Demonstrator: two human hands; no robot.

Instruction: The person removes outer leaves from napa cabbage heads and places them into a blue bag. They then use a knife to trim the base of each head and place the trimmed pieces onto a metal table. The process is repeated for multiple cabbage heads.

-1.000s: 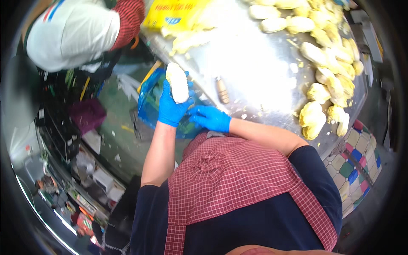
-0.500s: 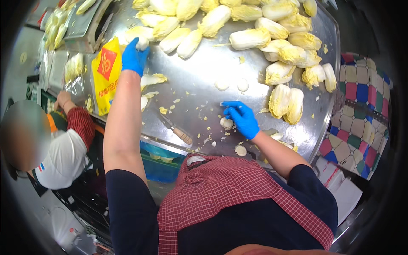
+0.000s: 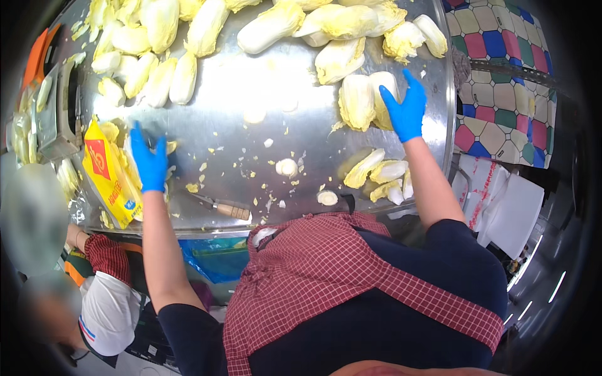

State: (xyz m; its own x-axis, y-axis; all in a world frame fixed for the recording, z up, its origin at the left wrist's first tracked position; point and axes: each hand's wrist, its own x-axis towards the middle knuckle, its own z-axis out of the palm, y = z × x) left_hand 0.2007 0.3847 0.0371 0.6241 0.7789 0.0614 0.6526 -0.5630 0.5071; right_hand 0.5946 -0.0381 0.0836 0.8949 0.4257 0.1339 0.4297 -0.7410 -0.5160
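My left hand (image 3: 149,160), in a blue glove, is open with fingers spread over loose pale leaves beside a yellow plastic bag (image 3: 111,178). My right hand (image 3: 406,108), also gloved in blue, is open at the right side of two napa cabbages lying side by side; its thumb overlaps the right cabbage (image 3: 381,88), and I cannot tell whether they touch. The left cabbage (image 3: 355,103) lies against its partner. A knife with a wooden handle (image 3: 231,210) rests near the table's front edge. Cut stem discs (image 3: 286,167) lie in the middle.
Many napa cabbages (image 3: 160,25) line the far side of the steel table (image 3: 244,100). Loose leaves (image 3: 365,168) lie at the near right. A metal container (image 3: 58,119) stands at the left. Another person's sleeve (image 3: 108,255) is at the lower left, and patterned cloth (image 3: 501,81) is at the right.
My left hand has left a cabbage at the far left and come back nearer, beside the yellow bag. My right hand has moved right and farther away, to the paired cabbages. The view has shifted.
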